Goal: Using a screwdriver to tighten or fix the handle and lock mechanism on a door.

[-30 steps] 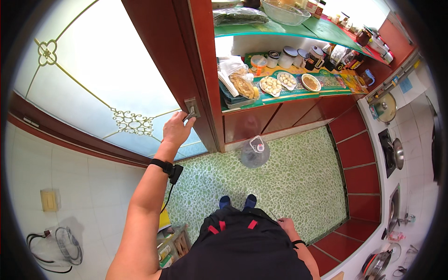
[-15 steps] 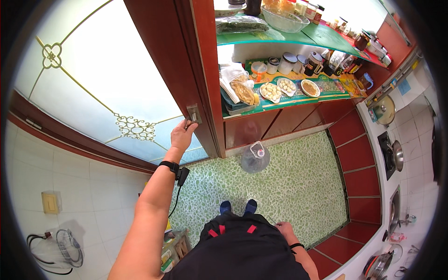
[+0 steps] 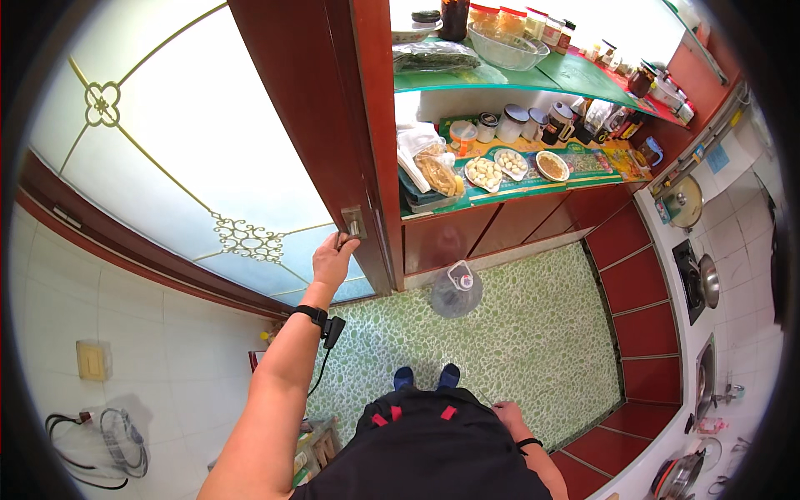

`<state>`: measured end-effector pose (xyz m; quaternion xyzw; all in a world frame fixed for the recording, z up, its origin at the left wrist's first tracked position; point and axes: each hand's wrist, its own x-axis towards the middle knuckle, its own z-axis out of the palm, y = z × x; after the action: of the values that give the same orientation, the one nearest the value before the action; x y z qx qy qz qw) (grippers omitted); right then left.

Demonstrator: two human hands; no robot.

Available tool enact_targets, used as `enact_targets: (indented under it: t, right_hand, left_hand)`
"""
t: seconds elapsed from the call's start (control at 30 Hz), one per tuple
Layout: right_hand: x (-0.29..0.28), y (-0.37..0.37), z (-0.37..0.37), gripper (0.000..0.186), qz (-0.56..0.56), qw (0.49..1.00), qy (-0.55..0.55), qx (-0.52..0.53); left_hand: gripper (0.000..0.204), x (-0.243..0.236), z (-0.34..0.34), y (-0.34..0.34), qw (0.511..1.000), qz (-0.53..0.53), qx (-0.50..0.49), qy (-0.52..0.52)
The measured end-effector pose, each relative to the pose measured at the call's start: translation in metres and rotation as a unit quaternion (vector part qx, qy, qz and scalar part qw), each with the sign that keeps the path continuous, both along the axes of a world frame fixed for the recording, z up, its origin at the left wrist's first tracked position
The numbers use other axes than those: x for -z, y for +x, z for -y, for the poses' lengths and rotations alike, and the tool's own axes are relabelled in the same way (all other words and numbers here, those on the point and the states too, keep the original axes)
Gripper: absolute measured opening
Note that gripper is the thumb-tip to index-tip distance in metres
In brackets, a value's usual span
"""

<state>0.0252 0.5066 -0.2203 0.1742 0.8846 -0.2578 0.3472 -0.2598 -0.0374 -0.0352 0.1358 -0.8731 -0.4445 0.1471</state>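
Note:
My left hand [image 3: 332, 259], on an outstretched arm, is closed on the metal handle [image 3: 353, 223] of a brown-framed door [image 3: 337, 125]. The door's panel is frosted glass [image 3: 192, 133] with gold scrollwork. Its fingers wrap the handle's lower part, so the grip itself is partly hidden. A black strap with a small device [image 3: 332, 332] and cable is around my left wrist. Low beside my dark clothing hangs my right hand [image 3: 507, 412], away from any object. Its fingers are mostly turned out of sight, and a black band circles that wrist.
A big clear plastic bottle [image 3: 457, 293] stands on the green patterned floor [image 3: 533, 333] by red cabinets [image 3: 450, 237]. Plates of garlic [image 3: 483, 173], jars [image 3: 512, 122] and bags line the shelf. A stove [image 3: 688, 279] and sink [image 3: 705, 379] run along the right; a wall switch [image 3: 91, 361] is left.
The view has shifted slightly, so the door and shelves sit a little lower and further right. My left hand stays on the handle, and my right hand has hardly moved.

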Motion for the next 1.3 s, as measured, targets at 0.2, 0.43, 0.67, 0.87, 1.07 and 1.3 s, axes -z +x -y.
enact_targets:
  t: [0.2,0.43,0.67,0.87,1.07,1.3]
  right_hand:
    - [-0.004,-0.004,0.009,0.040,0.003,1.000,-0.002,-0.023]
    - [-0.005,-0.007,0.009,0.041,0.004,1.000,-0.010,-0.028]
    - [-0.002,-0.007,0.001,0.043,0.007,0.999,-0.026,-0.022]
    - [0.035,-0.031,-0.016,0.039,0.036,0.997,-0.069,-0.026]
    - [0.052,-0.067,-0.013,0.035,0.014,0.985,-0.098,-0.138]
    - [0.047,-0.118,0.014,0.040,0.033,0.952,-0.109,-0.283]
  left_hand:
    - [0.031,-0.002,-0.002,0.019,0.999,0.013,0.013,0.042]
    - [0.031,-0.016,0.002,0.055,0.991,-0.013,0.045,-0.127]
    - [0.022,-0.082,-0.015,0.101,0.953,0.045,0.088,-0.285]
    - [0.031,-0.092,-0.040,0.145,0.967,0.032,0.062,-0.246]
    - [0.035,-0.082,-0.059,0.214,0.990,-0.036,0.013,-0.134]
    - [0.040,-0.063,-0.130,0.307,0.979,-0.088,-0.183,0.031]
